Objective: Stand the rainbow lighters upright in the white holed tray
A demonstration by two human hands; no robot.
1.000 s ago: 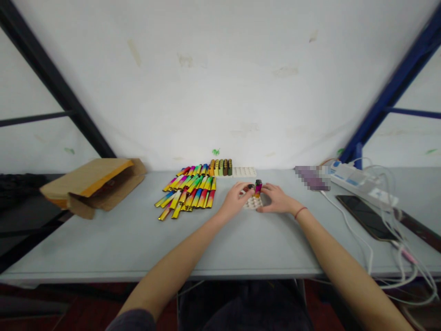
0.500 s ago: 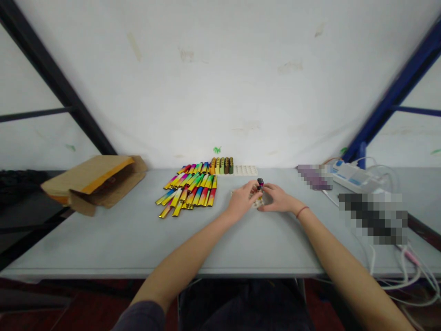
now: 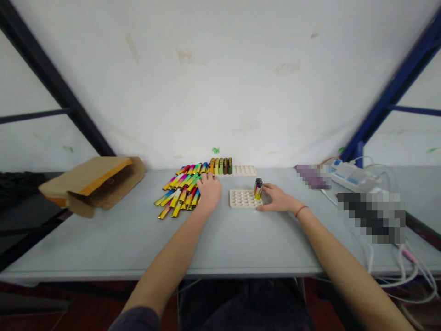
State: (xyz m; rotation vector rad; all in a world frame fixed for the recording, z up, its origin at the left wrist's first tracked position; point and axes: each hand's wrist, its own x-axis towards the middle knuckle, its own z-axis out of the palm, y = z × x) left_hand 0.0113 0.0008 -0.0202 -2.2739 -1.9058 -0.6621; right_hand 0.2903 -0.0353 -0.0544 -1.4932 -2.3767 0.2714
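Observation:
My left hand (image 3: 210, 191) reaches over the right side of a pile of shiny rainbow-and-gold lighters (image 3: 177, 195). Its bent fingers are spread above them, and no lighter shows in its grasp. With thumb and fingers at the near and far corners, my right hand (image 3: 277, 198) holds the right end of a white tray with rows of holes (image 3: 241, 200). Upright in that end of the tray stand a couple of lighters with black tops (image 3: 258, 189), close to my right fingertips. The lighters partly hide each other.
Behind the pile, a block of upright gold and green pieces (image 3: 221, 166) stands beside a second white tray (image 3: 244, 170). An open cardboard box (image 3: 93, 184) lies at the left. To the right are a power strip (image 3: 347, 177), blurred-out items and white cables (image 3: 403, 276).
My left hand has moved left from the tray to the pile, uncovering the tray's holes and the standing lighters. My right hand stays at the tray's right end.

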